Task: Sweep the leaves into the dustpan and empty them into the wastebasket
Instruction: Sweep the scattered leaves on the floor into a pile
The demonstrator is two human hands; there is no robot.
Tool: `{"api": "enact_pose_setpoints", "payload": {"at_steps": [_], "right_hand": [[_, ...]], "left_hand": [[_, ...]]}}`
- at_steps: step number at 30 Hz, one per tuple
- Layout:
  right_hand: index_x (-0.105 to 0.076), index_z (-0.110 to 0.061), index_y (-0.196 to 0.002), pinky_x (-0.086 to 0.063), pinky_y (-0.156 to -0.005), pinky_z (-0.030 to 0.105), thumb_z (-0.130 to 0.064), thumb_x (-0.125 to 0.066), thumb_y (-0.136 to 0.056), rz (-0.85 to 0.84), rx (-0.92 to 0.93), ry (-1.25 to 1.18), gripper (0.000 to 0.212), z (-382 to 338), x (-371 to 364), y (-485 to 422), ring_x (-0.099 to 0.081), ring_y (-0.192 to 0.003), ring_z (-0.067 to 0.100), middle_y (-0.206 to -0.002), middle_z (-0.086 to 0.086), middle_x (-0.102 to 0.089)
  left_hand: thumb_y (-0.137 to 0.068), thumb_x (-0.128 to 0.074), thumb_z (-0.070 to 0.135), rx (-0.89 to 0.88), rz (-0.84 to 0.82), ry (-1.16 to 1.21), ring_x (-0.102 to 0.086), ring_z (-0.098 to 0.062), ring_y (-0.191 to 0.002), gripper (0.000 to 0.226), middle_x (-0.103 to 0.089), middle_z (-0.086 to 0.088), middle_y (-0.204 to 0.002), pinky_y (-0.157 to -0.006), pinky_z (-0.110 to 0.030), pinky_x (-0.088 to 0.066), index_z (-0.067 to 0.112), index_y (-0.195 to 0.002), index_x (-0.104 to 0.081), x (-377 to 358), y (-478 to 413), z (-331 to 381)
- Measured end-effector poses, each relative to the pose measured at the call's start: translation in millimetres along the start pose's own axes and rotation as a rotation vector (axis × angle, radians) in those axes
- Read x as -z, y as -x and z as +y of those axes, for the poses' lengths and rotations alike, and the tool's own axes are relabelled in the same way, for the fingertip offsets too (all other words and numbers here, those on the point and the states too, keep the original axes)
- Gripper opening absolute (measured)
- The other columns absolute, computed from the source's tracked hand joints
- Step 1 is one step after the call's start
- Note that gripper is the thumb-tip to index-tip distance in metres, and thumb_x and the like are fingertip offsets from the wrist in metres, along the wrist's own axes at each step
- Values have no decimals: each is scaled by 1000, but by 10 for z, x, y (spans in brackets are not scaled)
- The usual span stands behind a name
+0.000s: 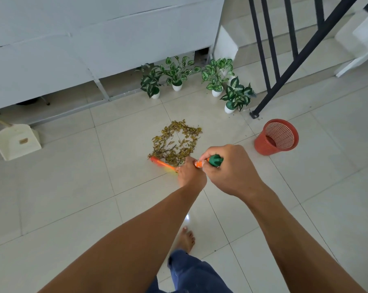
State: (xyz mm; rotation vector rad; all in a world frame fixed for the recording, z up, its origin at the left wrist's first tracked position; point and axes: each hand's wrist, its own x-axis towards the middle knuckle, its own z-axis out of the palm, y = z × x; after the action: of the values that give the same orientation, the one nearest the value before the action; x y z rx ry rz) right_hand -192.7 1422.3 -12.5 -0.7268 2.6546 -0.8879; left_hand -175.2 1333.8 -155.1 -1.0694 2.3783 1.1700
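Note:
A patch of dry yellow-brown leaves (176, 141) lies on the pale tiled floor, with a bare gap in its middle. An orange broom (161, 162) with a green handle cap touches the near edge of the pile. My left hand (191, 174) grips the broom's shaft low down. My right hand (229, 168) grips the top of the handle, just below the cap. A cream dustpan (17, 141) stands at the far left by the wall. A red mesh wastebasket (277, 137) stands to the right of the leaves.
Several small potted plants (176, 76) in white pots stand along the wall behind the leaves. A black stair railing (263, 66) meets the floor at the right, close to the wastebasket. My bare foot (186, 238) is on the tiles below my hands.

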Motion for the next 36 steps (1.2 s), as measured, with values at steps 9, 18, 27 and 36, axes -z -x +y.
{"api": "enact_pose_setpoints", "payload": {"at_steps": [9, 18, 27, 36], "right_hand": [[-81, -16, -81, -36, -50, 4, -13, -73, -81, 45, 65, -107, 8, -497, -58, -208, -56, -53, -6, -54, -25, -52], [-80, -11, -85, -40, -52, 5, -8, -70, -85, 118, -100, -292, 10, -988, -1164, -461, -60, -61, -9, -61, -21, -60], [-79, -16, -81, -44, -51, 10, -16, -69, -84, 312, -275, -219, 11, -954, -1004, -542, -64, -58, 7, -63, -6, -71], [-78, -16, -77, -62, -62, 39, -8, -69, -82, 386, -362, -376, 14, -1266, -948, -722, -73, -63, 16, -63, -4, -73]], "left_hand": [[-94, -46, 20, -68, 122, -105, -57, -28, -91, 15, -65, -7, -98, -68, -35, -38, 20, -108, -51, 695, -149, -256], [-93, -47, 12, -77, 4, -300, -62, -35, -100, 17, -66, -12, -103, -72, -39, -47, 12, -109, -52, 1430, -709, -1076], [-92, -50, 17, -246, -191, -301, -62, -33, -99, 14, -66, -9, -101, -76, -40, -53, 17, -106, -55, 1303, -856, -621], [-89, -48, 12, -323, -159, -446, -57, -27, -84, 15, -62, -3, -91, -66, -35, -43, 17, -102, -54, 1681, -966, -589]]}}
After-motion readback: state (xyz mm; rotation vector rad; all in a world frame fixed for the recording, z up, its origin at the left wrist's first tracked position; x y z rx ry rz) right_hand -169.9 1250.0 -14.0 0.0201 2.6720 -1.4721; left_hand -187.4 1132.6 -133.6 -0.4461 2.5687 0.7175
